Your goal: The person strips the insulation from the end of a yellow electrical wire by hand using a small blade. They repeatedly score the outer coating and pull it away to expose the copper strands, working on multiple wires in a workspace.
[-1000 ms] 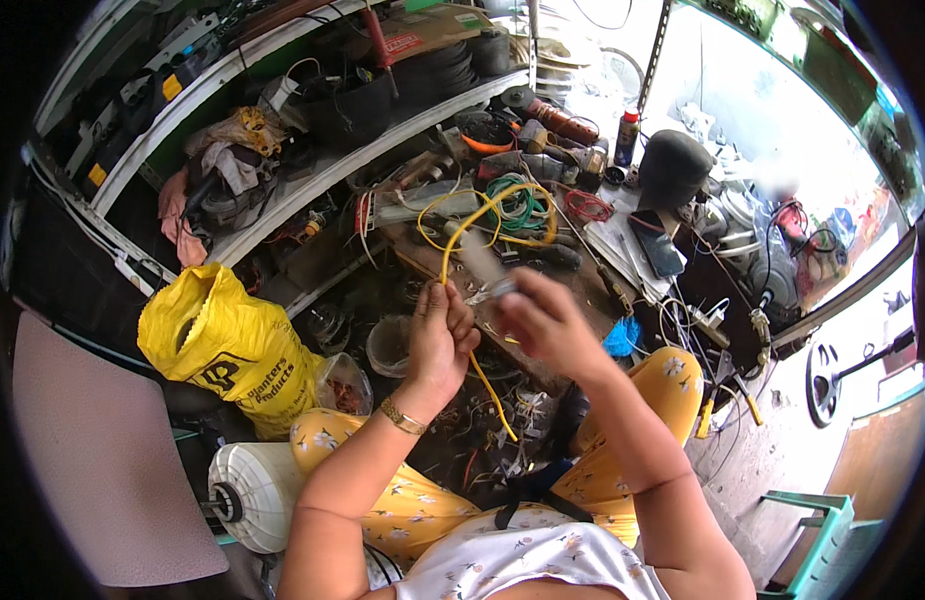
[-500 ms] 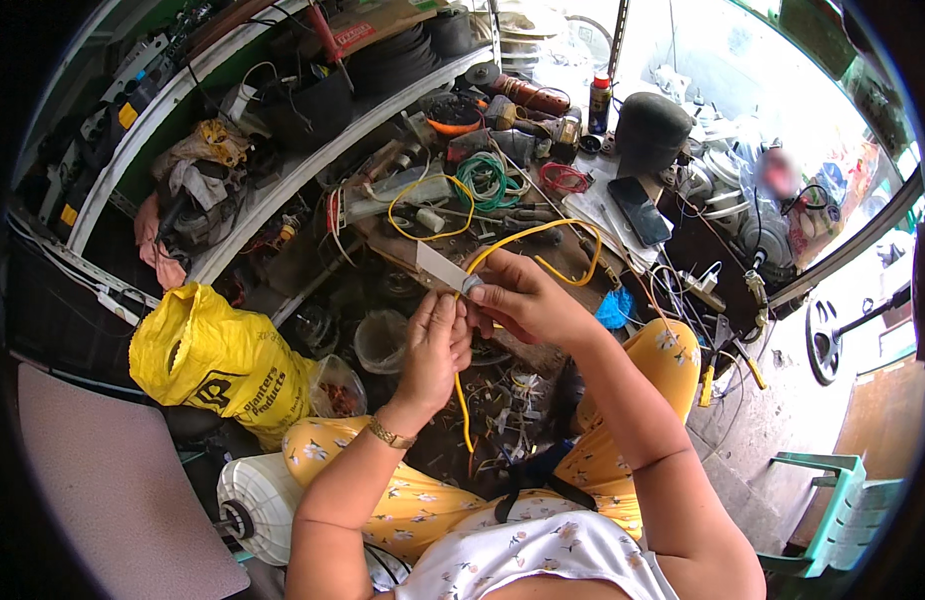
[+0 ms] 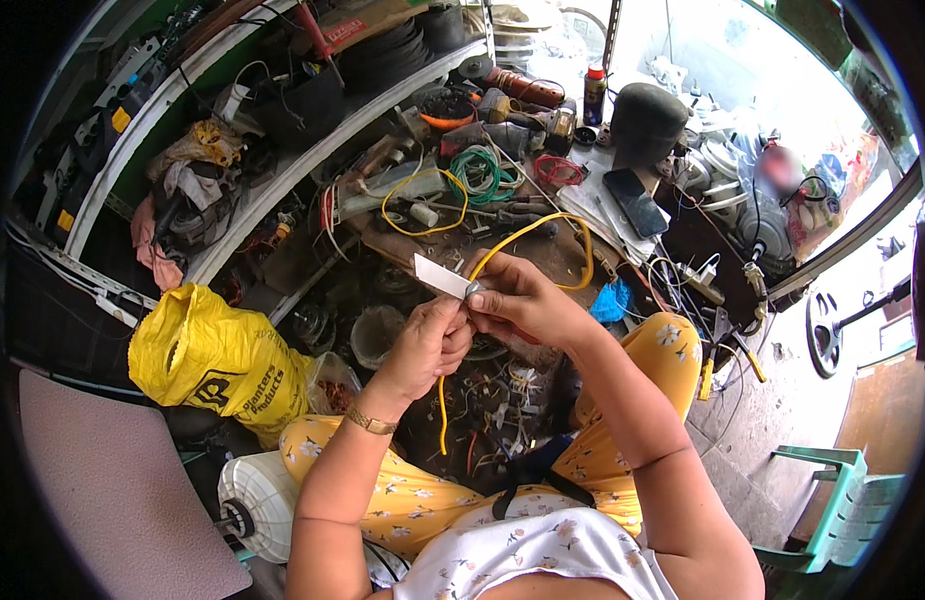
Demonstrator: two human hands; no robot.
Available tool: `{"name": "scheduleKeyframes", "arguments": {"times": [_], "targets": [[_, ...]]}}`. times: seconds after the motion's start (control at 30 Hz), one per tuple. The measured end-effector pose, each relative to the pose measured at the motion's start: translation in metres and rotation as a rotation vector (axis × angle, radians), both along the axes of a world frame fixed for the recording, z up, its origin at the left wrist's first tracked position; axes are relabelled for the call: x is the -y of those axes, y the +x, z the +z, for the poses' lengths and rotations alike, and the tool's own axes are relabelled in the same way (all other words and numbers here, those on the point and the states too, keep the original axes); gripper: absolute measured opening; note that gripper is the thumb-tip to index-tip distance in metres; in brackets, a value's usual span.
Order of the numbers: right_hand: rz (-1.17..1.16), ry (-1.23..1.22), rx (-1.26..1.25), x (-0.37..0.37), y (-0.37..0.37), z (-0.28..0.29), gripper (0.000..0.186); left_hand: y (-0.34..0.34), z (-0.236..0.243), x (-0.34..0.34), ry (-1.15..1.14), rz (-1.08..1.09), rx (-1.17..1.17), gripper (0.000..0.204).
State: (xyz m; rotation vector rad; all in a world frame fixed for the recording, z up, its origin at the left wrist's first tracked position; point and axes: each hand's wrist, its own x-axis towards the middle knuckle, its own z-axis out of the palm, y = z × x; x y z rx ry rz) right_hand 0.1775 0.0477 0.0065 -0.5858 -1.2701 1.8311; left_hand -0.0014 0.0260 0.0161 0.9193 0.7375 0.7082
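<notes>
My left hand (image 3: 432, 345) is closed around a yellow cable (image 3: 587, 250), whose loose end hangs below it. Just above and to its right, my right hand (image 3: 517, 305) grips a flat pale blade (image 3: 437, 275) near its dull end piece, the blade pointing up-left across the cable. The two hands nearly touch, and my fingers hide the spot where blade and cable meet. Behind them, a cluttered brown board (image 3: 377, 245) carries coils of green wire (image 3: 482, 180) and red wire (image 3: 559, 170).
A yellow sack (image 3: 197, 360) and clear tub (image 3: 377, 330) sit left of my hands. A phone (image 3: 635, 200) lies on papers at back right, near a spray can (image 3: 594, 95). Crowded shelves (image 3: 262, 195) line the upper left; a green plastic chair (image 3: 832, 505) stands lower right.
The blade, blurred and upright a second ago, has come down to lie across the cable at my left hand. The cable's hanging end has swung left, and the view has shifted slightly.
</notes>
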Motion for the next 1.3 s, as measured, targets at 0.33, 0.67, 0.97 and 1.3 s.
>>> {"name": "scheduleKeyframes", "arguments": {"times": [0.33,0.67,0.97,1.3], "targets": [[0.007,0.015,0.070,0.002,0.008,-0.002,0.021,0.003,-0.004,0.003,-0.153,-0.021,0.103,0.040],[-0.075,-0.070,0.029,0.001,0.009,-0.009,0.015,0.012,-0.016,0.009,-0.026,0.058,0.075,0.039],[-0.136,-0.090,0.067,0.001,0.013,-0.004,0.018,0.020,-0.020,0.022,-0.079,0.132,0.170,0.036],[-0.182,-0.087,0.033,-0.003,0.023,-0.010,0.016,0.025,-0.020,0.035,-0.109,0.147,0.174,0.035]]}}
